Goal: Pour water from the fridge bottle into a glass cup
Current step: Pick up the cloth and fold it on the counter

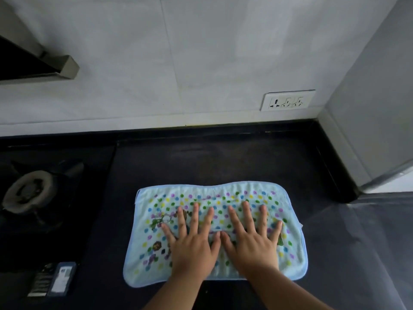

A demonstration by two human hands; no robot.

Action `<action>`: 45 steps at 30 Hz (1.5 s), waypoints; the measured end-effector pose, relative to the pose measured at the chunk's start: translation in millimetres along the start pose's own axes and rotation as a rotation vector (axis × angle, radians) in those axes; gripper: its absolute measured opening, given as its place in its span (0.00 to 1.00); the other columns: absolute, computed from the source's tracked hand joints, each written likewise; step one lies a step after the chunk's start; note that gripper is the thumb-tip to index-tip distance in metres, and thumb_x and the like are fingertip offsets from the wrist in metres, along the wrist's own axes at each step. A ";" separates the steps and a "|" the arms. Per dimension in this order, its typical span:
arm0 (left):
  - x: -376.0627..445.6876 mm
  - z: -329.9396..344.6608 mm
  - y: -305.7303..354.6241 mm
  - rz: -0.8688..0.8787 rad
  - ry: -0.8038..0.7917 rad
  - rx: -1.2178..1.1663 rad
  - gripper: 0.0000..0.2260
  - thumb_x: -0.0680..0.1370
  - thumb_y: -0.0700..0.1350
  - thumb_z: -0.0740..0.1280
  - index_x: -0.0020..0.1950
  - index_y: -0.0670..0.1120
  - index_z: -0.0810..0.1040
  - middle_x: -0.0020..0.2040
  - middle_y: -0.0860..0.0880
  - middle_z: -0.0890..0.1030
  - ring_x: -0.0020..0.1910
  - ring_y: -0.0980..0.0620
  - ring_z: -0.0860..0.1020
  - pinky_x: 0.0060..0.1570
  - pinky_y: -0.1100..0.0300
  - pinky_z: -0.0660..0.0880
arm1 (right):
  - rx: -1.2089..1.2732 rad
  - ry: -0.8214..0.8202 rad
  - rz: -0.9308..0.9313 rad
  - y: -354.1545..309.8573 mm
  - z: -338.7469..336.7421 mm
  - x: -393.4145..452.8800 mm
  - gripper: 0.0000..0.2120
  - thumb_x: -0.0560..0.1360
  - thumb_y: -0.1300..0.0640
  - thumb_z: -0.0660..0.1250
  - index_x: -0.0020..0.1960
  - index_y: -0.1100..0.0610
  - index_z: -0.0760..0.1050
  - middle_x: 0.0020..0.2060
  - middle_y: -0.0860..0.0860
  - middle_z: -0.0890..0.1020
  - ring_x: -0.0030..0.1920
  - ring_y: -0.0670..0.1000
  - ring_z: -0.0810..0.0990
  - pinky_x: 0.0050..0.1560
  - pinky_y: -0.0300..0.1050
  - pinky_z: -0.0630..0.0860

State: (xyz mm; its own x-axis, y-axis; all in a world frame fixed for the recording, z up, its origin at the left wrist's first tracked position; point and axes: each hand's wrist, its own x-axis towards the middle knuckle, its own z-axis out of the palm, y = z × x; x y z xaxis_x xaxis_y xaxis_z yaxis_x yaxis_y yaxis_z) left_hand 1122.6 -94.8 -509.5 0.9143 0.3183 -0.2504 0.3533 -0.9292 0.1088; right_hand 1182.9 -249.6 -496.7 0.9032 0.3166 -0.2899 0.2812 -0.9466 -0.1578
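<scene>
We are resting both hands flat on a dotted towel [214, 233], the left hand [192, 247] and right hand [252, 245] side by side with thumbs touching and fingers [196, 217] spread apart, holding nothing. Neither the bottle nor the glass is showing anywhere, so we cannot tell which hand lies nearer. The grey fridge [377, 121] is standing to our right, likely where the bottle is waiting. The towel's long axis is running left to right on the dark counter [223, 162], with a stove burner [29, 191] at left.
</scene>
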 end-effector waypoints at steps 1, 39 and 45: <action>8.6 -3.1 -0.7 -0.005 -0.033 0.001 0.31 0.81 0.71 0.46 0.83 0.66 0.45 0.85 0.51 0.51 0.84 0.36 0.46 0.72 0.20 0.45 | -0.005 -0.004 -0.013 -0.7 -0.5 9.2 0.35 0.76 0.23 0.37 0.79 0.31 0.30 0.81 0.42 0.33 0.79 0.60 0.24 0.73 0.76 0.30; 27.3 8.6 56.2 0.227 0.113 -0.045 0.28 0.84 0.58 0.57 0.84 0.53 0.61 0.85 0.51 0.55 0.84 0.46 0.53 0.77 0.34 0.58 | 0.070 0.122 0.076 36.7 14.7 19.7 0.33 0.84 0.37 0.47 0.85 0.47 0.47 0.85 0.48 0.47 0.84 0.53 0.40 0.81 0.60 0.45; -4.9 13.5 -13.9 0.038 0.235 -0.025 0.29 0.77 0.61 0.62 0.79 0.58 0.70 0.80 0.50 0.69 0.81 0.39 0.64 0.76 0.28 0.56 | -0.008 0.028 -0.196 -5.5 20.4 12.6 0.35 0.81 0.30 0.50 0.84 0.42 0.53 0.84 0.50 0.55 0.84 0.62 0.48 0.77 0.70 0.48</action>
State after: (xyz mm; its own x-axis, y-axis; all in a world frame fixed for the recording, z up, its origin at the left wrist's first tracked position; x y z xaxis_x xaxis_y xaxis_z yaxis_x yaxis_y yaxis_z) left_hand 1110.5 -86.0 -522.8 0.9470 0.3210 -0.0156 0.3200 -0.9373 0.1380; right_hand 1186.1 -239.2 -518.7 0.8396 0.4931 -0.2279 0.4550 -0.8675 -0.2009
